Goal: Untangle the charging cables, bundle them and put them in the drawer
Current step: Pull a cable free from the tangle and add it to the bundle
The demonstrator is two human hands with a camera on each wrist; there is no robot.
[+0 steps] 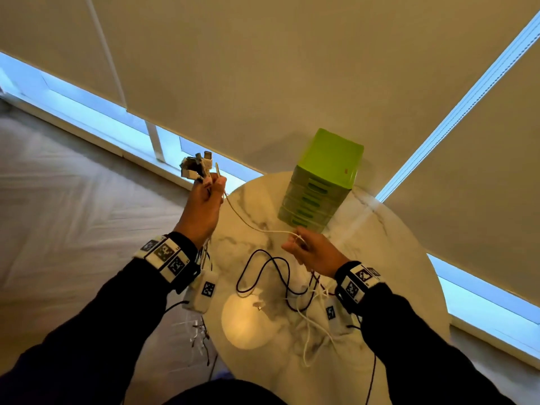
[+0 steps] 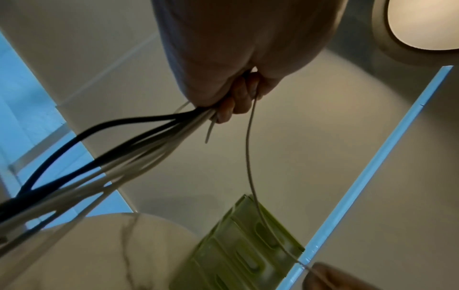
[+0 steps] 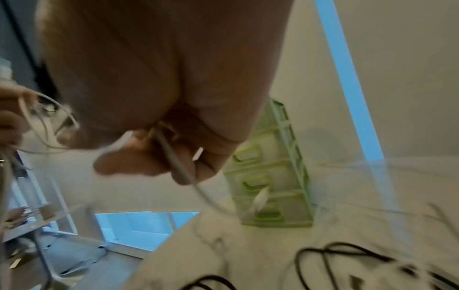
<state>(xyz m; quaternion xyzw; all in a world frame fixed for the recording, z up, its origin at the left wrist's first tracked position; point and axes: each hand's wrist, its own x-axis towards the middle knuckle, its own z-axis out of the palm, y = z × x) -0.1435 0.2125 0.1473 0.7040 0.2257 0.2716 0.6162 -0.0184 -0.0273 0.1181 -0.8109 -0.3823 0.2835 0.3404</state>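
While gripped, cable plugs (image 1: 198, 166) point up and away.

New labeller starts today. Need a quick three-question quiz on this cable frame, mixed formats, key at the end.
1. True or false: the left hand holds a bunch of cable ends raised above the marble table.
2. Which does the right hand pinch? A) a black cable B) a white cable C) a drawer handle
3. Fill in: the drawers of the green drawer unit are all ____.

Key: 1 true; 2 B, it runs up to the left hand; 3 closed, with loose black cable lying on the table.
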